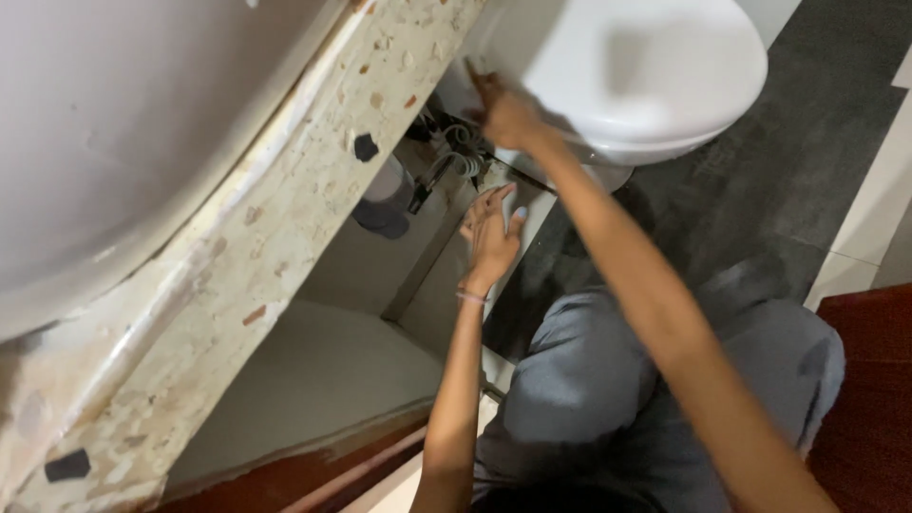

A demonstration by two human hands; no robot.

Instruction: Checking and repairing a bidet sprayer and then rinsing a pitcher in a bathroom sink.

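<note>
the right hand (508,114) presses with flat grip on the white toilet (646,66), heavy, smooth and slippery; the left hand (491,233) is spread open near the coiled hose (463,142) below, which looks bendy

White basin (123,123) filled upper left, set in speckled terrazzo counter edge (275,228). Dark grey floor tiles (760,180) lay to the right; red mat (869,380) at lower right corner. Grey trousers (608,380) covered bent knees.
</note>
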